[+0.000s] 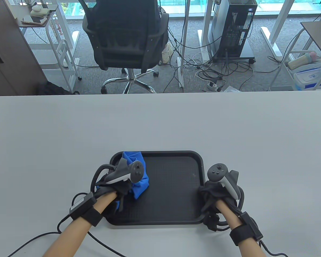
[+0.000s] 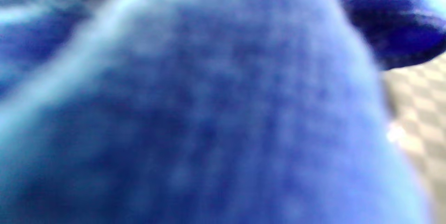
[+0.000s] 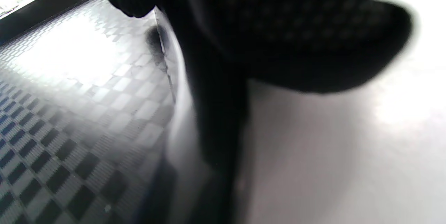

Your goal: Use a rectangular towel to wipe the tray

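bunched blue cloth towel [image 1: 139,175] is pressed onto the far-left part of the black textured plastic tray [image 1: 174,187] by the left hand [image 1: 120,182], fingers closed on it. tray's right rim is gripped by the right hand [image 1: 216,192]. tray sits on the white tabletop [image 1: 160,120].

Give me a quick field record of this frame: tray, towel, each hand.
tray: black, textured floor, on white table, near edge
towel: blue, bunched, on tray's left part
left hand: on the towel, over the tray's left side
right hand: at tray's right rim, fingers over the edge
grip: right-hand hold on the rim not clear
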`<state>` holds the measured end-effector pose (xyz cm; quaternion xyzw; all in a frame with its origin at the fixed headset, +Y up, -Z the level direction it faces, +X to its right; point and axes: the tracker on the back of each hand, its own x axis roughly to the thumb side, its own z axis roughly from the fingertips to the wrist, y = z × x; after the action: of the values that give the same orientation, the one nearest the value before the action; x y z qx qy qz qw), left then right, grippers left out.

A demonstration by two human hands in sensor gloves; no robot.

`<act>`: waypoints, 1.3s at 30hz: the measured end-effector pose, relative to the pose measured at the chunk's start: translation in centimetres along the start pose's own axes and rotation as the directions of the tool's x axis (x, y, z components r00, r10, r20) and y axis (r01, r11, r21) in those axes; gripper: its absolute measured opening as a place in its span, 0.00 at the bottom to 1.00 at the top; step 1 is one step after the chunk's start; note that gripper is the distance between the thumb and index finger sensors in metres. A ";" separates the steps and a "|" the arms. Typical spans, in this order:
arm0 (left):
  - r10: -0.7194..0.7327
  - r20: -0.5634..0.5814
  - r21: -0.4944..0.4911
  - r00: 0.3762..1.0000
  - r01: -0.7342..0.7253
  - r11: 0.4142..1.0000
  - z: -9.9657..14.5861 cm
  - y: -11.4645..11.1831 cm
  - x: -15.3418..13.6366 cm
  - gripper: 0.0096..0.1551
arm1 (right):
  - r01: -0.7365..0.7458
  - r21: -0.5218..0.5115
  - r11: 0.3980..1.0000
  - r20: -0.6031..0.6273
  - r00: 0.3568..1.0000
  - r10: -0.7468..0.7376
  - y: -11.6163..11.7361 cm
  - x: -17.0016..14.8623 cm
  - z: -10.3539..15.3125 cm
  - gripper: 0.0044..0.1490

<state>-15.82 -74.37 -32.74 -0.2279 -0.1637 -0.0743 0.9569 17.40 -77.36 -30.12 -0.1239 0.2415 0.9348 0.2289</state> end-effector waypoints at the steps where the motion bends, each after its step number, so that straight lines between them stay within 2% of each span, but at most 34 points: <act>1: 0.001 0.010 -0.006 1.000 -0.001 1.000 0.5 -0.2 -0.1 0.32 | -0.005 -0.005 1.000 -0.001 1.000 0.005 0.0 0.0 0.0 0.29; 9: -0.007 0.137 -0.025 0.991 0.011 1.000 3.8 -1.8 0.6 0.33 | 0.003 -0.016 1.000 0.002 1.000 -0.003 0.0 -0.1 0.0 0.29; 17: -0.101 0.267 -0.005 0.959 0.106 0.994 5.6 -2.4 4.8 0.33 | 0.027 0.017 0.999 -0.017 0.999 -0.027 -0.1 -0.2 0.0 0.28; 28: -0.137 0.413 0.022 0.901 0.140 0.990 5.0 -1.8 10.2 0.33 | 0.025 0.032 0.999 -0.007 1.000 -0.025 0.0 -0.2 0.0 0.28; 39: -0.187 0.446 0.043 0.876 0.187 0.981 2.8 -0.2 15.4 0.33 | 0.020 0.045 0.999 0.003 1.000 -0.020 -0.1 -0.2 -0.1 0.28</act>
<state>-2.23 -74.28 -24.94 -0.2225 -0.4006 -0.1121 0.8817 17.64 -77.44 -30.14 -0.1194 0.2607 0.9271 0.2414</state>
